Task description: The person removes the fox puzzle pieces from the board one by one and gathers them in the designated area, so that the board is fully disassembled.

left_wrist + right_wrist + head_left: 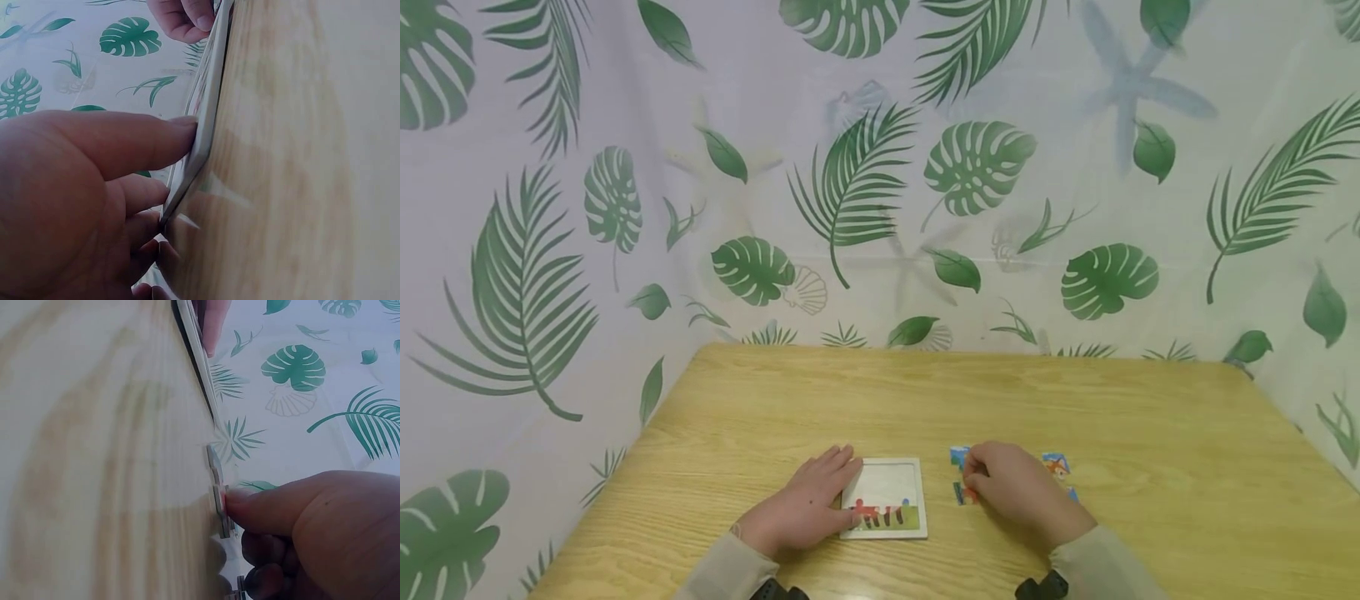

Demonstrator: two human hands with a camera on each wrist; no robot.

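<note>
A square puzzle tray [883, 483] with a pale rim lies on the table; assembled pieces fill its bottom strip, with red, green and dark stripes. My left hand [808, 504] rests along its left side, fingers extended, the thumb near the lower corner. In the left wrist view the thumb [150, 140] touches the rim. To the right of the tray, my right hand [1018, 487] is over loose puzzle pieces, fingers bent. It pinches a puzzle piece [220, 509] with some red on it, at table level. The fingertips behind that piece are partly hidden.
A blue-and-green puzzle piece [958, 455] lies beyond my right fingertips. An orange-and-blue piece [1056, 464] and a mostly hidden blue piece [1072, 494] lie right of that hand. The wooden table [820, 392] meets a leaf-print curtain [880, 208] at the back and sides.
</note>
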